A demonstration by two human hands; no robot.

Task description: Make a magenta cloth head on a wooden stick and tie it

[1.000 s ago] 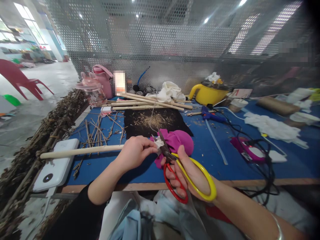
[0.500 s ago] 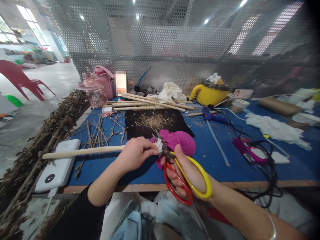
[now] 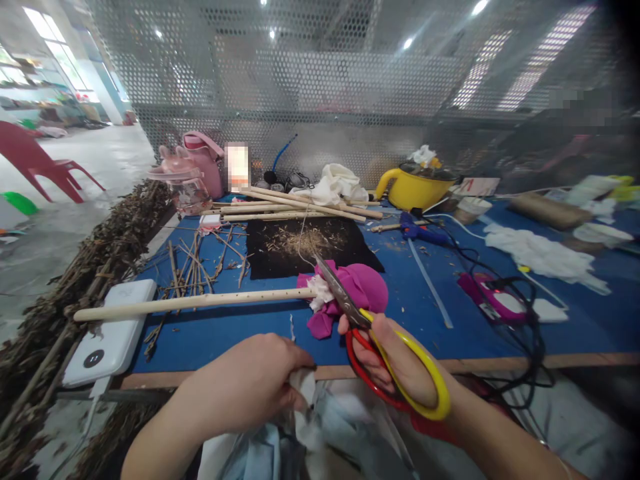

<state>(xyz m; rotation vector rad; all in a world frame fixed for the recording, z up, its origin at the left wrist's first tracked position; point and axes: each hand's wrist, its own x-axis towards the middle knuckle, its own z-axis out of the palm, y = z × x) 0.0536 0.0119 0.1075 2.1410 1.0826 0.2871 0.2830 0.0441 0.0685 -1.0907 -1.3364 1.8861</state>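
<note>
A pair of scissors [image 3: 345, 297] with one red and one yellow handle is in my right hand [image 3: 397, 363], its blades together and pointing up-left. Those blades cross in front of a purple cloth bundle [image 3: 369, 288]. White crumpled material [image 3: 319, 293] sits at the end of a pale wooden stick [image 3: 200, 303], against the bundle. Below, at the table's front edge, my left hand [image 3: 267, 373] is closed on a scrap of white material [image 3: 303, 385]. Some of its fingers are hidden.
The stick's far end rests over a white power bank [image 3: 111, 333]. Behind lie a black cloth [image 3: 260, 257] with shavings, several more sticks [image 3: 270, 217], a blue glue gun [image 3: 423, 232] and a yellow pot [image 3: 420, 192]. Dark cables [image 3: 533, 360] hang over the edge at right.
My left hand has left the white material at the stick's end and come down towards me with a white scrap. The scissors, opened before, are now closed and slightly lower right.
</note>
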